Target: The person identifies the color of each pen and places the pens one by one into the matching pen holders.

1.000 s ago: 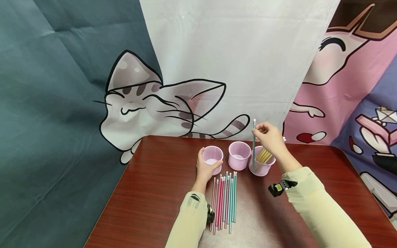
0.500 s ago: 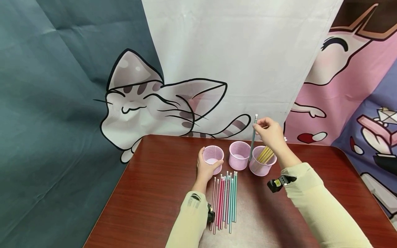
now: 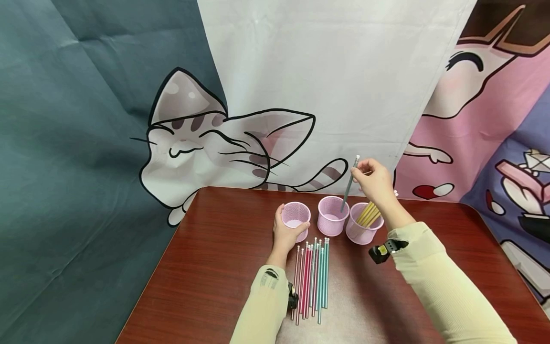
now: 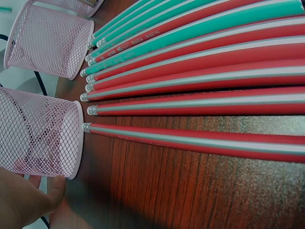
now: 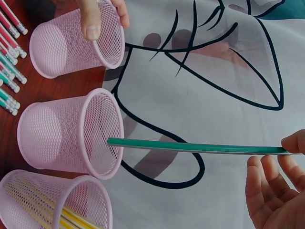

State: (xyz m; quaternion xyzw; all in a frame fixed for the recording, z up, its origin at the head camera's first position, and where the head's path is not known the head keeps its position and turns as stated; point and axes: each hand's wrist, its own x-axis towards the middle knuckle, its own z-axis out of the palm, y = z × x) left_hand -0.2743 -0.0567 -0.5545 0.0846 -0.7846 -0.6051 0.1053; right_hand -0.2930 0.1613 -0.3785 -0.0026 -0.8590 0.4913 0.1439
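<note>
My right grip [image 3: 375, 180] pinches a slim, glossy green pencil [image 5: 190, 146] near its white-eraser end. The pencil slants, its lower tip seemingly just inside the middle round pink wire-mesh cup [image 5: 52, 138]. Held that high, I judge the long shaft magnifies any wrist wobble: the tip could catch the rim and topple this unsupported cup. It could also jostle the pink mesh cup of yellow pencils [image 3: 358, 235] just beside it. My left grip [image 3: 284, 236] curls round the leftmost pink mesh cup [image 5: 62, 47], so it cannot brace the middle one. A cup falling forward might scatter the red and green pencils [image 4: 190, 107] lying on the reddish-brown wooden desk [image 3: 215, 267].
</note>
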